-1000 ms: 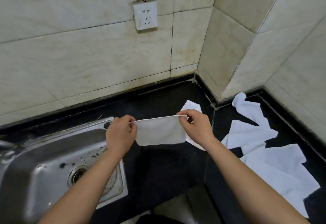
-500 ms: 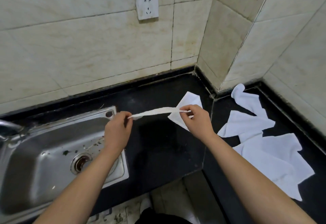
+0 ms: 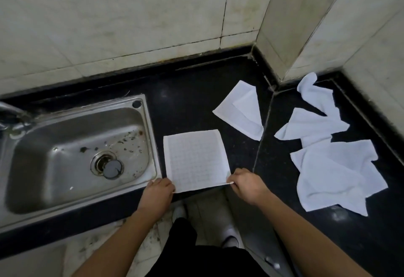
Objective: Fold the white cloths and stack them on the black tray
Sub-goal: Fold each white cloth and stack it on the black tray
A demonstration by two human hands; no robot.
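both left fingers (image 3: 162, 184) and right fingers (image 3: 238, 178) pinch white cloth (image 3: 195, 160) on black counter (image 3: 192, 93)

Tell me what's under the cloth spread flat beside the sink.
The spread cloth lies on the black counter; left hand and right hand pinch its near corners. Anything beneath it is covered.

We count one flat white cloth (image 3: 195, 158), one folded white cloth (image 3: 240, 110), a rumpled heap of white cloths (image 3: 328, 167) that we make at least three, one steel sink (image 3: 54, 167), one tap (image 3: 11, 115), two hands, a left hand (image 3: 157, 191) and a right hand (image 3: 247, 186)
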